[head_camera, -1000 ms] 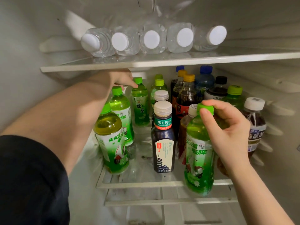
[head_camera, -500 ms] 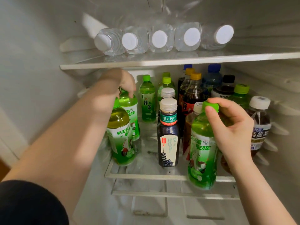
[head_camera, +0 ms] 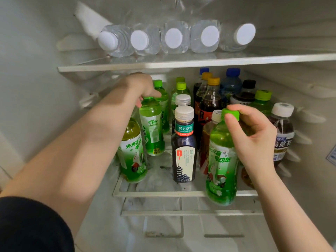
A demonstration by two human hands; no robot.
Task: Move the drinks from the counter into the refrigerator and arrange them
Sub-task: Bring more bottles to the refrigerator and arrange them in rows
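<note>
Drinks stand upright in crowded rows on the refrigerator's middle shelf. The left hand reaches into the left row and grips the top of a green tea bottle, its fingers curled over the cap. This bottle stands just behind a front green bottle, which the forearm partly hides. The right hand pinches the cap of a second green tea bottle between thumb and fingers. It holds the bottle at the shelf's front right edge, with the base hanging lower than the rim. A dark tea bottle with a silver cap stands between the two. Five water bottles lie on their sides on the upper shelf, white caps facing outward.
</note>
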